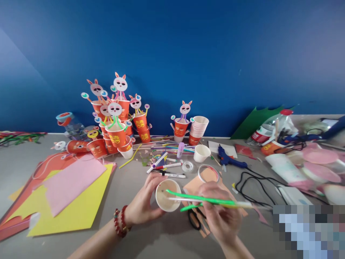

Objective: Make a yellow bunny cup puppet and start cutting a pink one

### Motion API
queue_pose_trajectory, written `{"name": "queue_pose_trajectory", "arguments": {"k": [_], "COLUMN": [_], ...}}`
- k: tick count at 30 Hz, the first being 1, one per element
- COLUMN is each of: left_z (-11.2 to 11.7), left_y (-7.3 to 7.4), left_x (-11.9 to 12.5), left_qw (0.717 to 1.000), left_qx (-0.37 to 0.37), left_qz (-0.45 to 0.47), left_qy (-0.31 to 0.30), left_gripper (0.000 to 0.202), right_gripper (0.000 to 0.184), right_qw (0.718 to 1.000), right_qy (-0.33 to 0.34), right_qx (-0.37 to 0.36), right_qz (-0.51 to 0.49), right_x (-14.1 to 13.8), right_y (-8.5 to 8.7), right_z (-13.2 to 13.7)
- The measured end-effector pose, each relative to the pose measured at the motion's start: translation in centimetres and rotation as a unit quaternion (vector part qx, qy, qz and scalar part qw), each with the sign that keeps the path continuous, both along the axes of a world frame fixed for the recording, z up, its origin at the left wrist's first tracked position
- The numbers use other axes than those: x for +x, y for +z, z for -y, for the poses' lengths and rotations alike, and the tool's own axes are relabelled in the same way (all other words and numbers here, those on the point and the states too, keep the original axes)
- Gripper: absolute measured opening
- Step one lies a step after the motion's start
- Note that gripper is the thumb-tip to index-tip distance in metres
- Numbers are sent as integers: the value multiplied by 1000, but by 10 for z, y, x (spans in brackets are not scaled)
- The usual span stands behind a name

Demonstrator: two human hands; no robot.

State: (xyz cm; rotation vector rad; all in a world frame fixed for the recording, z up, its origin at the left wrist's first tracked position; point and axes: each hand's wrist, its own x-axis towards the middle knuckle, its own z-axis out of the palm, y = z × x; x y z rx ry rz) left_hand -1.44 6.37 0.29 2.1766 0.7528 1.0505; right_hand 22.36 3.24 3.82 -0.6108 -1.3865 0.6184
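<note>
My left hand (147, 205) is wrapped around a white-lined paper cup (168, 209), its open mouth tilted toward me. Small dark spots show on the cup's inner wall. Between the thumb and fingers of my right hand (222, 212) are bright green pipe cleaners (199, 196) along with a thin pale stick, blurred by motion. Their left ends reach over the cup's mouth; whether they touch it I cannot tell. Beneath my right hand lie black-handled scissors (194, 220) on an orange paper sheet (192, 183). A black-and-white marker (172, 175) rests just beyond the cup.
Red cups topped with paper rabbit faces (115, 135) stand at the back left. A cup stack (198, 129) and a single white cup (202, 154) are behind. A blue glue gun (229, 158) trails black cable at right. Yellow paper (81, 216) lies left.
</note>
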Motion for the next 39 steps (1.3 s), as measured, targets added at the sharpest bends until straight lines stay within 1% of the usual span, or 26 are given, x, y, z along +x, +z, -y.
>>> {"name": "queue_pose_trajectory", "arguments": {"k": [3,4,6,9,12,15,20,24,27,33,35,39], "left_z": [1,1,1,3,5,7,6,6,5,7,8,9], "left_y": [0,-1,-2,-6,-9,-10,-9,-10,-10,-9,-8,-7], "left_x": [2,3,3,3,2,2,1,1,2,3,3,3], "left_qw": [1000,1000,999,998,997,997,995,994,995,997,996,996], "left_qx": [-10,-12,-18,-36,-54,-60,-63,-63,-58,-50,-52,-55], "left_qz": [12,18,30,37,41,48,76,84,84,66,67,76], "left_qy": [-3,-7,-17,-28,-30,-28,-14,-3,-5,-9,-12,-12], "left_gripper": [73,73,75,77,76,75,75,75,75,74,74,73], "right_gripper": [21,21,21,23,25,27,31,32,31,27,29,37], "right_qw": [991,986,983,985,985,981,978,976,974,981,980,974], "right_qy": [-39,-41,-20,30,49,54,87,102,102,63,59,79], "right_qx": [77,92,95,67,52,64,85,83,83,91,94,98], "right_qz": [107,131,158,154,160,172,171,176,182,160,163,186], "right_x": [2,1,-1,-4,-7,-8,-8,-7,-8,-10,-10,-8], "right_y": [3,4,6,7,4,2,4,5,6,6,4,3], "right_z": [2,1,-2,-6,-9,-10,-12,-12,-12,-12,-12,-13]}}
